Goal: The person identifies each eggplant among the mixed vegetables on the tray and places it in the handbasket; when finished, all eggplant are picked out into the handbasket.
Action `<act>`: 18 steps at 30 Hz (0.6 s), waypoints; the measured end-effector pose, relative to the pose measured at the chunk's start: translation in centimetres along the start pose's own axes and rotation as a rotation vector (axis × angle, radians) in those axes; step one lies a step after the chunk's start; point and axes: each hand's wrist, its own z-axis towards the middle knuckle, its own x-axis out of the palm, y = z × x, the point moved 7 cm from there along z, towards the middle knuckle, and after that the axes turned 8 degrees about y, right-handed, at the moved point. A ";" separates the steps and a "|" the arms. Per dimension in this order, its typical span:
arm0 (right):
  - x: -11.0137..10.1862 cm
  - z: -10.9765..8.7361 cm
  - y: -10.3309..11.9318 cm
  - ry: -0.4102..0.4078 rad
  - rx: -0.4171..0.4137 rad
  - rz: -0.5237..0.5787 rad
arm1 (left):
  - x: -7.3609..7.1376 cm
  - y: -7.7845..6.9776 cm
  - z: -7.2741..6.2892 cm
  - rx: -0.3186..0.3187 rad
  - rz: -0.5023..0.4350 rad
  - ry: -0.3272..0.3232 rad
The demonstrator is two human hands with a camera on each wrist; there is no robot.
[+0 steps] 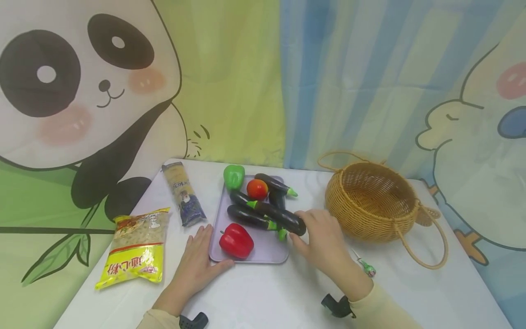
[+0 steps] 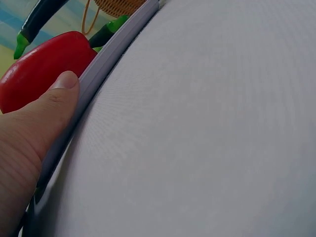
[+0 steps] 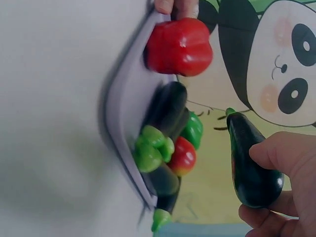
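My right hand [image 1: 322,240] holds a dark purple eggplant [image 3: 254,165] by its thick end, between thumb and fingers. In the right wrist view it is raised off the tray, its green stem pointing away from the hand. My left hand [image 1: 201,262] lies at the near left corner of a pale lilac tray [image 1: 263,256], fingers extended, its thumb along the rim. On the tray are a red bell pepper [image 1: 236,241] near that thumb, several more eggplants [image 1: 248,216], a red tomato [image 1: 257,189] and a green bell pepper [image 1: 234,177] at the far left corner.
A round wicker basket [image 1: 361,224] with loop handles stands right of the tray. Left lie a yellow pasta bag [image 1: 135,249] and a slim blue-ended packet [image 1: 183,194]. A small green-wrapped item [image 1: 367,268] lies by my right wrist. Printed curtains hang behind the white table.
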 end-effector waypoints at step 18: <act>-7.9 -0.3 -5.5 -0.211 0.066 0.036 | -0.4 -0.3 -0.2 0.017 0.006 -0.016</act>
